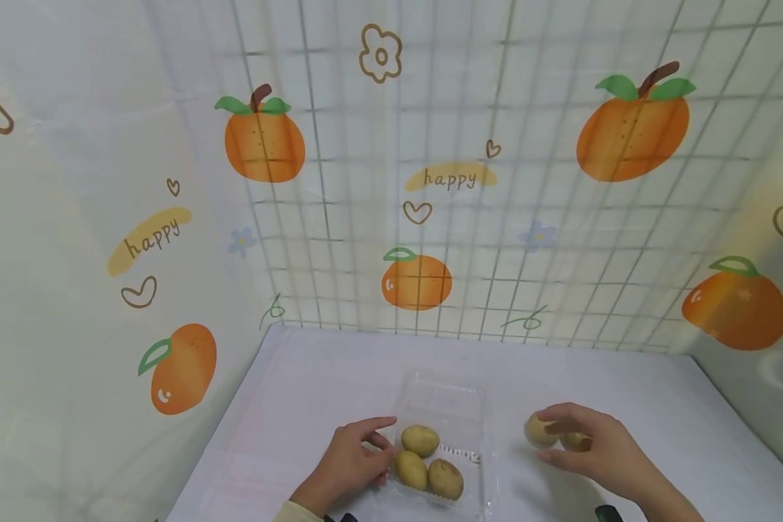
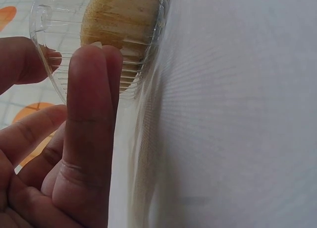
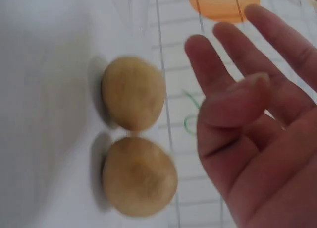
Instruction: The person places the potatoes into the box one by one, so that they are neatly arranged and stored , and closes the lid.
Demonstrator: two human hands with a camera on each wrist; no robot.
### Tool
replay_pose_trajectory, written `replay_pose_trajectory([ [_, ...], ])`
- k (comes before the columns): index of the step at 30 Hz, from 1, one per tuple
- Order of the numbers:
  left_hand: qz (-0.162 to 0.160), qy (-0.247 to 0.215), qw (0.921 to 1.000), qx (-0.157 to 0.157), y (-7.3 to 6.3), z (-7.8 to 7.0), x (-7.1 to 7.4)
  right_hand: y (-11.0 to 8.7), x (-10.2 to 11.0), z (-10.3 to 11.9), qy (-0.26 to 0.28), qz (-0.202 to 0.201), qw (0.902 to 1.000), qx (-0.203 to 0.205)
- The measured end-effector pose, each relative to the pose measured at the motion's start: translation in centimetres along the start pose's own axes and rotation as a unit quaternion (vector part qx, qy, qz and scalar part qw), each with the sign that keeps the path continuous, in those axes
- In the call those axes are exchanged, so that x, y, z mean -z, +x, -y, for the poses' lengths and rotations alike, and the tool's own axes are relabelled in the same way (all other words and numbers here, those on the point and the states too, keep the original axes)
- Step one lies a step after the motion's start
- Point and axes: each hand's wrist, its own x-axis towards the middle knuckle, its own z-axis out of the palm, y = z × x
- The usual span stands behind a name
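A clear plastic clamshell box [image 1: 473, 478] lies on the table with its lid folded back. Three potatoes [image 1: 420, 440] sit inside it. At its left side is my left hand [image 1: 359, 460]; in the left wrist view the fingers [image 2: 89, 114] hold the box's edge, one fingertip showing through the clear plastic [image 2: 54, 20]. My right hand [image 1: 603, 446] is over two loose potatoes [image 1: 540, 429] to the right of the box. In the right wrist view its fingers are spread apart from the near potato [image 3: 139, 177] and the far potato [image 3: 133, 93], holding nothing.
The white tabletop [image 1: 313, 377] meets a white printed curtain [image 1: 352, 217] at the back and sides. A wire grid [image 1: 600, 290] shows behind the curtain. A dark object [image 1: 608, 513] appears at the lower edge, by the right wrist.
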Motion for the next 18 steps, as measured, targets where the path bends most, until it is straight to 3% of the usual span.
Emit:
replay_pose_trajectory([
  [6,-0.001,0.009,0.9999,-0.007,-0.2,0.1,-0.2,-0.8,0.7,-2.7,-0.022,-0.056,0.9977,-0.028],
  [11,0.001,0.011,0.9999,-0.004,-0.2,-0.1,-0.1,-1.5,1.1,-4.9,-0.061,-0.106,0.9923,-0.016],
  [18,0.001,0.008,1.0,-0.002,-0.1,0.1,0.2,-1.8,0.9,-6.4,-0.064,-0.126,0.9896,-0.027],
])
